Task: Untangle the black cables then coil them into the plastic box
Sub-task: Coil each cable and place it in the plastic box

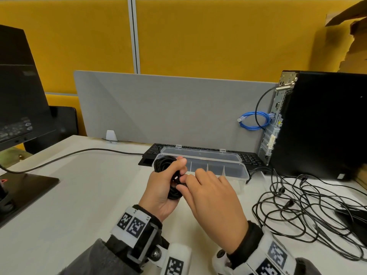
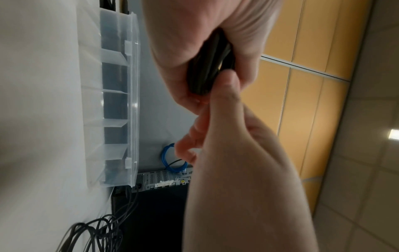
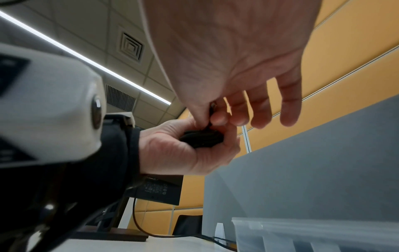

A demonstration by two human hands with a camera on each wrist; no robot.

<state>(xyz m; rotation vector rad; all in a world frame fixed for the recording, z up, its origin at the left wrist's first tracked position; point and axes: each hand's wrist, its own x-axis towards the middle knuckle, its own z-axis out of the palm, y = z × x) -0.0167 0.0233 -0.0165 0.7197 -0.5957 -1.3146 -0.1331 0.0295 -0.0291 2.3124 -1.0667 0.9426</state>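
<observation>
My left hand (image 1: pixel 161 187) grips a coiled black cable bundle (image 1: pixel 165 164) above the desk, just in front of the clear plastic box (image 1: pixel 234 169). The bundle (image 2: pixel 207 71) sits between its thumb and fingers. My right hand (image 1: pixel 210 192) pinches the cable's end (image 3: pixel 212 109) between thumb and forefinger at the coil (image 3: pixel 202 138), while its other fingers (image 3: pixel 289 105) hang loose. The box stands open, its lid tipped back and its dividers (image 2: pixel 114 122) showing. A tangle of more black cables (image 1: pixel 309 211) lies on the desk to the right.
A black keyboard (image 1: pixel 250 158) lies behind the box against a grey divider panel (image 1: pixel 168 108). A black computer tower (image 1: pixel 321 124) with a blue cable loop (image 1: pixel 253 121) stands at right. A monitor (image 1: pixel 17 86) and its base (image 1: pixel 23 187) stand at left, its cord (image 1: pixel 79 152) crossing the desk.
</observation>
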